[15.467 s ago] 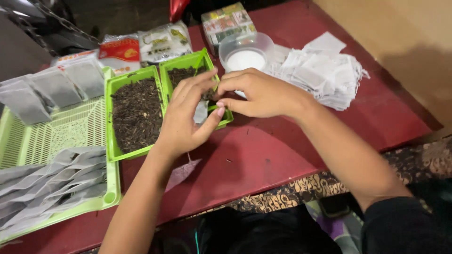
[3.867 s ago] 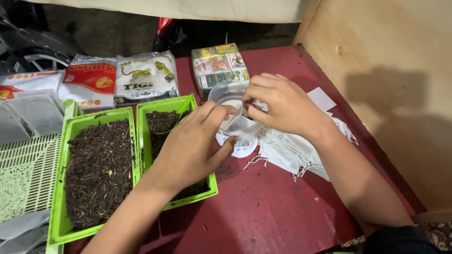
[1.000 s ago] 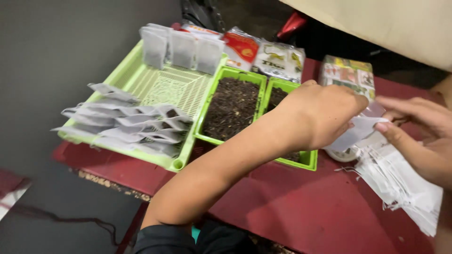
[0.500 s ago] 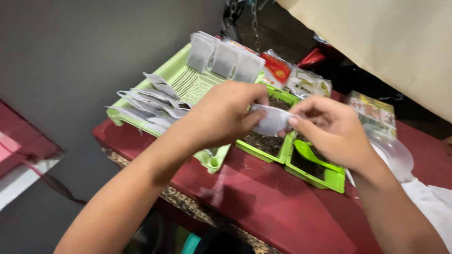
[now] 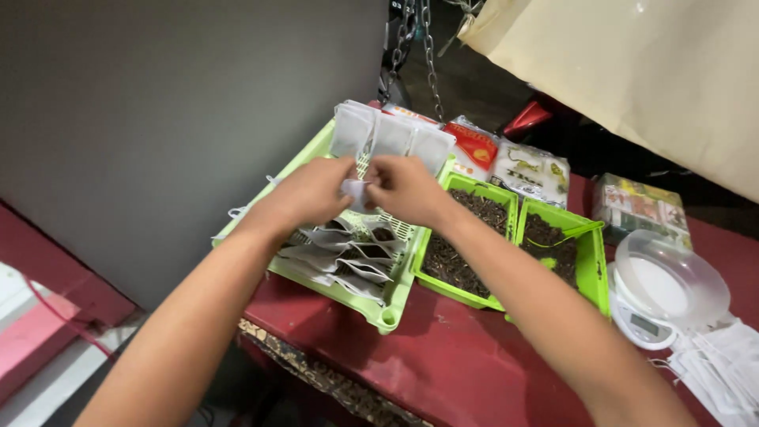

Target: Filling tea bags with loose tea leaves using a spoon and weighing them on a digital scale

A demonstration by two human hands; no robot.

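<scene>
Small white filter bag (image 5: 355, 192), crumpled, pinched between left hand (image 5: 310, 194) and right hand (image 5: 409, 188), over green slotted tray (image 5: 387, 310) at table's left edge. 2 tea-leaf trays (image 5: 470, 237) adjacent right.

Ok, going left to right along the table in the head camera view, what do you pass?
Slotted green tray of filled white bags → green tray of dark loose tea → second green tea tray → white scale with clear bowl → empty white bags.

Small white sachet (image 5: 355, 192): mostly hiding between the left hand (image 5: 310, 194) and right hand (image 5: 406, 188), contents not showing. Pile of empty sachets (image 5: 723, 365): running off the edge at 4 o'clock. Slotted green tray (image 5: 371, 300): middle lying concealed under both hands.
</scene>
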